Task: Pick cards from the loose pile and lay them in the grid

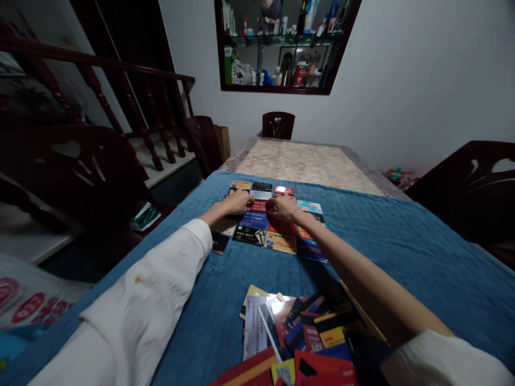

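Observation:
My left hand (pixel 239 202) and my right hand (pixel 283 207) are at opposite ends of a red card (pixel 259 206), with fingers pinched at its edges. This card lies within a layout of several printed cards in rows on the blue cloth. Just nearer to me are a blue card (pixel 254 220), a black VIP card (pixel 248 235) and a yellow VIP card (pixel 280 243). A black card (pixel 262 186) is in the far row. My hands and forearms hide parts of the layout. A loose heap of mixed cards (pixel 298 327) lies close to me.
The blue cloth (pixel 386 252) covers the near part of the table (pixel 306 158). Dark wooden chairs (pixel 278 126) stand around it. At the lower left is a white plastic bag (pixel 36 295). A green packet (pixel 145 217) rests on the left chair.

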`<action>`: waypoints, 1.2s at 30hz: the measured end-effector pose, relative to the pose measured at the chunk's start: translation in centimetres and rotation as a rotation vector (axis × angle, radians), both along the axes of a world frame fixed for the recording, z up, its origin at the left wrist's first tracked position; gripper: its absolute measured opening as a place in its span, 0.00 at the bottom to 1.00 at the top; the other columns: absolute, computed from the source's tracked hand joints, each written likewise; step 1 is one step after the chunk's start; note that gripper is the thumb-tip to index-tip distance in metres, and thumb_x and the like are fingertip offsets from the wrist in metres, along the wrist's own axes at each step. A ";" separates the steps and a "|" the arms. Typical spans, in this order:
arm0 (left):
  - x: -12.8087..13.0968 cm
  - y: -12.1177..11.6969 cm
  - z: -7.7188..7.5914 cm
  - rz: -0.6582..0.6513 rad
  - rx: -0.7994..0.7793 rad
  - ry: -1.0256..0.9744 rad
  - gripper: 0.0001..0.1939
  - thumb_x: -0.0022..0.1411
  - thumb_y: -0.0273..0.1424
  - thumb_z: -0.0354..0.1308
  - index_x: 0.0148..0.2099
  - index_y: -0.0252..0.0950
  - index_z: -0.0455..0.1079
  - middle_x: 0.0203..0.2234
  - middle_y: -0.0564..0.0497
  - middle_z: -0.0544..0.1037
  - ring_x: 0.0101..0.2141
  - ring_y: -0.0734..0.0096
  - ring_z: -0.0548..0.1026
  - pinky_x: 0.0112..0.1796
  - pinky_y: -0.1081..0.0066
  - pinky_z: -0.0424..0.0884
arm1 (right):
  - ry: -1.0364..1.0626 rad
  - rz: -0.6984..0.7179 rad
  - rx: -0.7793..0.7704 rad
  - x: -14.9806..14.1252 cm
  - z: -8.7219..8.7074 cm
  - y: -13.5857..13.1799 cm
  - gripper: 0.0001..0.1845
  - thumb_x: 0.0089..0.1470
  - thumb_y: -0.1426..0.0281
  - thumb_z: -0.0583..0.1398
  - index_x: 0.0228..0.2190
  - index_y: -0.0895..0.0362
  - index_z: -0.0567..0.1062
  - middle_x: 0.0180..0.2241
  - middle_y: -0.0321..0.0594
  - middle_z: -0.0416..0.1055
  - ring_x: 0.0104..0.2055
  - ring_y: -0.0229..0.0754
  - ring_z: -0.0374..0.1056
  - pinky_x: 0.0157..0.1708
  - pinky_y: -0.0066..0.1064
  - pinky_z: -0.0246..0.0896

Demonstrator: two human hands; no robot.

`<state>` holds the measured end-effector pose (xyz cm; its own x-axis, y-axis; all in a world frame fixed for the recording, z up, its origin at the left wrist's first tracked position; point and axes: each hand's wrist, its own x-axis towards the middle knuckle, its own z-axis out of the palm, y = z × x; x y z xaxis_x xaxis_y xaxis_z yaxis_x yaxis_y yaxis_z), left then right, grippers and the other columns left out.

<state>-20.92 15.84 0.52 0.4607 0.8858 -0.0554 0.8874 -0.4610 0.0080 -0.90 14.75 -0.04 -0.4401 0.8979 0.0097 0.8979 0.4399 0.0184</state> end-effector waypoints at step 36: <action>-0.2 -0.8 0.0 -0.024 0.062 0.004 0.18 0.64 0.31 0.52 0.53 0.43 0.76 0.44 0.41 0.77 0.52 0.48 0.65 0.50 0.52 0.63 | -0.084 0.047 0.045 -0.3 0.7 -0.9 0.18 0.57 0.63 0.57 0.48 0.51 0.78 0.52 0.50 0.73 0.56 0.60 0.57 0.48 0.50 0.56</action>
<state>-21.10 15.04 0.57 0.4817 0.8763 -0.0026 0.8760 -0.4816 -0.0246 -1.21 13.90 0.70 -0.4826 0.8758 0.0109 0.8707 0.4784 0.1140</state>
